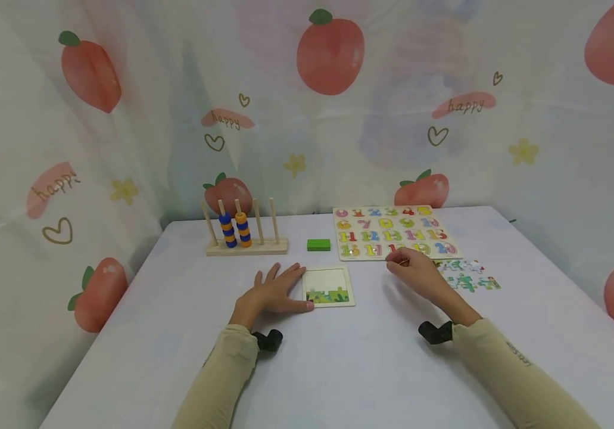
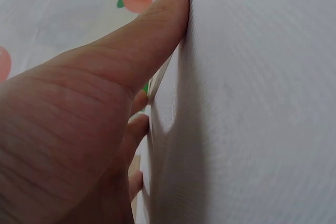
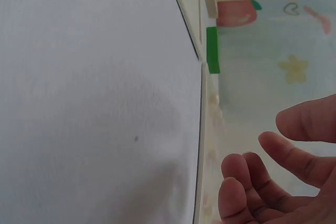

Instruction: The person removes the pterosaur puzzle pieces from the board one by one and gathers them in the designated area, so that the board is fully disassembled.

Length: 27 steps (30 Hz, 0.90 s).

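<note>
A small square puzzle tray [image 1: 326,277] lies on the table, with green picture pieces along its lower part and bare wood above. My left hand [image 1: 273,293] rests at its left side with fingers spread; the thumb touches the lower left corner and a fingertip the upper left. To the right, my right hand [image 1: 418,275] is held above the table by the number board's near edge. In the right wrist view, the right hand's [image 3: 278,182] fingers bend loosely, the thumb stands apart, and nothing is between them. Loose jigsaw pieces [image 1: 466,282] lie beyond that hand, partly hidden by it.
A wooden number board [image 1: 392,232] sits at the back right. A green block [image 1: 318,245] lies behind the tray. At the back left stands a peg rack [image 1: 248,248] with blue and orange rings on two pegs. A printed cloth hangs behind the white table [image 1: 339,369].
</note>
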Each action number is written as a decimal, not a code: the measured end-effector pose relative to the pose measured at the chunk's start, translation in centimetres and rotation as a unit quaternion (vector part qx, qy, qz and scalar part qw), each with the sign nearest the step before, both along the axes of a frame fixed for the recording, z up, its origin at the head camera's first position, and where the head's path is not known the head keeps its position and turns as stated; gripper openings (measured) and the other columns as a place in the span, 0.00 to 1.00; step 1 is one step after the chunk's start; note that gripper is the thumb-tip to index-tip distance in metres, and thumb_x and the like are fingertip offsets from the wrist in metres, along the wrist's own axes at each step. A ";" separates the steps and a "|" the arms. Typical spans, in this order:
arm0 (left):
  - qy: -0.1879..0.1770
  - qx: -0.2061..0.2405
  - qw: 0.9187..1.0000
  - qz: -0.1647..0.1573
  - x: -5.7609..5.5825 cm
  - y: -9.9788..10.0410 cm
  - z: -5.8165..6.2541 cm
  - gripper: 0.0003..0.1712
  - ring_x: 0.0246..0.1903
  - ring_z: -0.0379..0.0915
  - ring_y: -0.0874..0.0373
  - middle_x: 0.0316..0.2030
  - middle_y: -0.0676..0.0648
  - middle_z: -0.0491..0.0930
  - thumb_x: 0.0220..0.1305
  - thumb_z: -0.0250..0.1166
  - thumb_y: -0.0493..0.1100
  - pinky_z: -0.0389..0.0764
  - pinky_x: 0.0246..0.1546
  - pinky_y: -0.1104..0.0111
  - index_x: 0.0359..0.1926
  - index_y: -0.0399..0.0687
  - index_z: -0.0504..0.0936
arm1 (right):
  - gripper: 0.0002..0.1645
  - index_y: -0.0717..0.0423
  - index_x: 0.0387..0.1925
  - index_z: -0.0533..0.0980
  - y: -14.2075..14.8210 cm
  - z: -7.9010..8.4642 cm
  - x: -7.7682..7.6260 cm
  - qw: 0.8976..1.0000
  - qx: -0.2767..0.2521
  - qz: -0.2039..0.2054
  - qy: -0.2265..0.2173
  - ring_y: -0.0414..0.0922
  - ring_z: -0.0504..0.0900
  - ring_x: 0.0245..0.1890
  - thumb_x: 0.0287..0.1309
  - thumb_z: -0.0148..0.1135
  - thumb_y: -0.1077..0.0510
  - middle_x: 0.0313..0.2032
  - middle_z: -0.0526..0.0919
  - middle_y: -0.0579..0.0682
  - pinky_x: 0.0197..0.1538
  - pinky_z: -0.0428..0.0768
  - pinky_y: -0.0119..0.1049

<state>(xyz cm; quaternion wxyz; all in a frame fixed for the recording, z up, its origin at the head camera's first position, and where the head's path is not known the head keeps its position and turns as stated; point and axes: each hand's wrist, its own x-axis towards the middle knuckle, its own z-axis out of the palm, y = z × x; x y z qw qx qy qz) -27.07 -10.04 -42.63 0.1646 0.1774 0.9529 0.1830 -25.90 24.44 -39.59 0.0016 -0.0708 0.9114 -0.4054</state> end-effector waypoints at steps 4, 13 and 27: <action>-0.002 -0.002 1.000 0.001 0.0 0.0 0.0 0.59 0.84 0.29 0.40 0.86 0.54 0.46 0.64 0.67 0.75 0.30 0.77 0.34 0.87 0.61 0.54 | 0.17 0.69 0.58 0.79 -1.8 -0.1 0.0 1.000 -0.006 0.019 0.003 0.54 0.80 0.47 0.77 0.60 0.60 0.48 0.84 0.59 0.48 0.82 0.40; -0.003 -0.010 1.000 0.004 0.0 0.1 0.0 0.59 0.84 0.29 0.40 0.86 0.55 0.46 0.64 0.66 0.76 0.30 0.78 0.34 0.87 0.61 0.54 | 0.15 0.66 0.56 0.81 -5.8 -0.1 0.1 0.997 -0.014 0.077 0.002 0.51 0.80 0.44 0.76 0.62 0.61 0.47 0.85 0.55 0.46 0.83 0.39; -0.011 -0.010 1.000 0.001 -0.4 0.1 -0.1 0.60 0.84 0.29 0.41 0.86 0.55 0.46 0.63 0.66 0.76 0.29 0.77 0.34 0.87 0.61 0.54 | 0.14 0.66 0.54 0.83 -10.3 -0.5 -0.1 0.983 0.013 0.182 -0.001 0.46 0.82 0.41 0.70 0.66 0.64 0.44 0.86 0.50 0.45 0.83 0.39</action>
